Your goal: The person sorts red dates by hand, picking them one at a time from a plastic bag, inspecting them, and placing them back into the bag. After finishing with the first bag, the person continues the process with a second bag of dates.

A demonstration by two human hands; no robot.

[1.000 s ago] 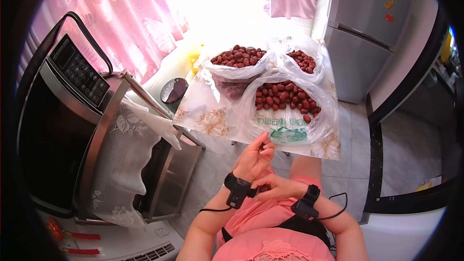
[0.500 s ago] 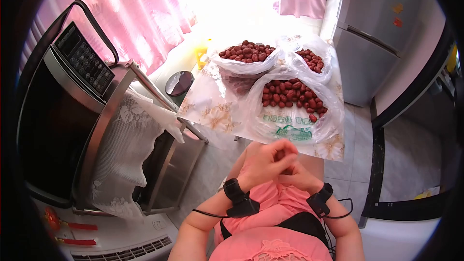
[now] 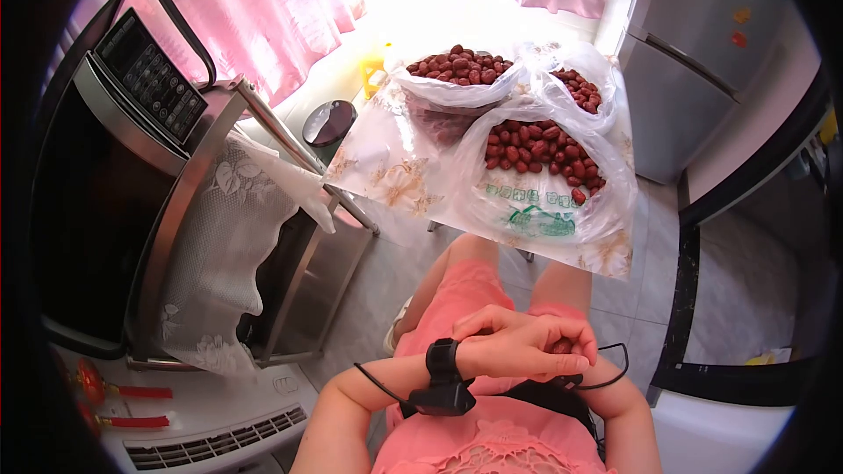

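My left hand [image 3: 520, 347] lies back up across my right hand, close in front of my lap. Its thumb and fingers curl around a red jujube [image 3: 562, 347], which peeks out between them. Underneath, my right hand [image 3: 479, 323] is mostly covered, with only a curled part showing at the far side. Beyond my knees, a white plastic bag [image 3: 606, 219] with green print holds many red jujubes [image 3: 540, 149]. Two more open bags stand behind it: a fuller bag [image 3: 448, 114] at left and a smaller bag [image 3: 606, 114] at right, both with jujubes inside.
The bags rest on a table with a floral cover [image 3: 386, 184]. To the left, a microwave [image 3: 105, 184] stands on a metal rack with a lace cloth [image 3: 237, 246]. A grey fridge [image 3: 685, 79] is at the back right, and a round dark-lidded bin [image 3: 329, 123] sits left of the table.
Both hands have come down and right, nearer my body, away from the table edge. My left hand now covers the right, and a jujube shows in its fingers. The view has shifted slightly.
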